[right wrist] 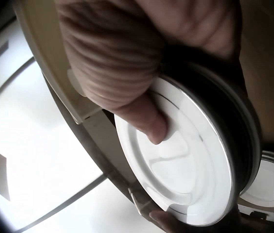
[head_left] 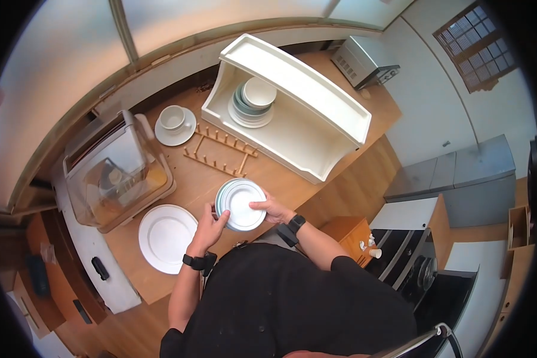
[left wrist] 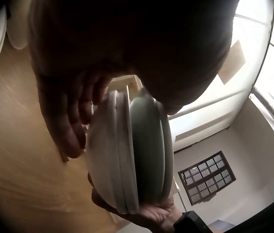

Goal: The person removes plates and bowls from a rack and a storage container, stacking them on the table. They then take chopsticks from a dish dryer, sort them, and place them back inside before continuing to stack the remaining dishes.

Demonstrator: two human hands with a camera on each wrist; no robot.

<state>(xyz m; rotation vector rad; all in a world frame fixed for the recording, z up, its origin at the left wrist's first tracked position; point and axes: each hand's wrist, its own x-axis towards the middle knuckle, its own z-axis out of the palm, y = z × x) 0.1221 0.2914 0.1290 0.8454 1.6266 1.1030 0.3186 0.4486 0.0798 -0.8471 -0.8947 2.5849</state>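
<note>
Pinching stacked plates [head_left: 243,204], left fingers [head_left: 208,210] and right fingers [head_left: 267,195] curl round the rims.

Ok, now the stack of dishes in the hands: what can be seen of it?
The stack is of round, glossy dishes, white and pale green, ceramic by the look; the exact count is unclear. The white top plate has a raised rim and shows no food. The left hand and right hand grip opposite sides, right thumb on the top plate, near the wooden table's edge.
</note>
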